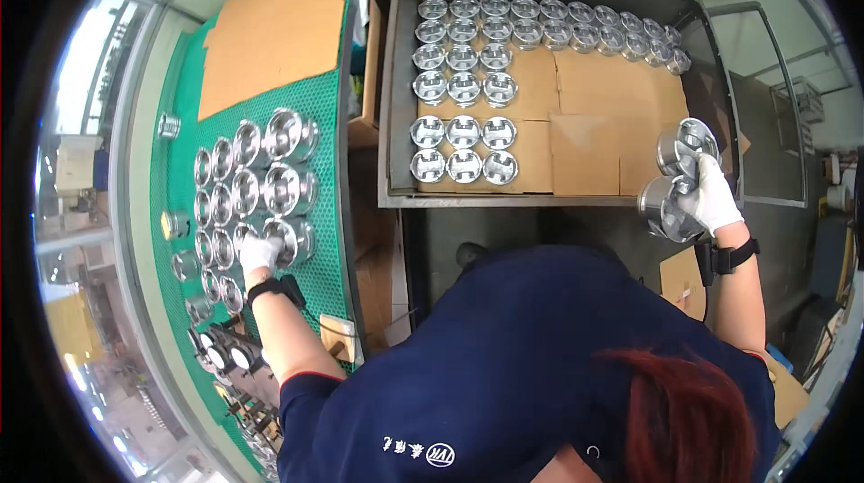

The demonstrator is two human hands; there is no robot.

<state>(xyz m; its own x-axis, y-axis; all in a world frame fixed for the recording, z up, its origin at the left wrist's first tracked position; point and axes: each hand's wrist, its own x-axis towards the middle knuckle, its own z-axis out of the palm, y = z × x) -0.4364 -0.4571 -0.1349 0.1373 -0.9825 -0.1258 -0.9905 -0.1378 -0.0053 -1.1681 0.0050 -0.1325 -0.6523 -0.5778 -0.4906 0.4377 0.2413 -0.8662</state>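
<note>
My right hand (713,199), in a white glove, is closed on two shiny metal pistons, an upper piston (673,152) and a lower piston (661,211). It holds them by their hollow ends, near the right front corner of a dark metal crate (540,202). On the far left, my gloved left hand (259,252) reaches into a group of similar pistons lying on a green mat. Its fingers close at the rims of a larger-looking near piston (290,244) and the piston beside it, with the fingertips partly hidden.
Several pistons (463,87) stand in rows on cardboard (585,145) inside the crate, along its far and left sides. The green mat (328,123) also carries a cardboard sheet (279,24), gauges with round dials (216,355) and a small wooden block (337,336).
</note>
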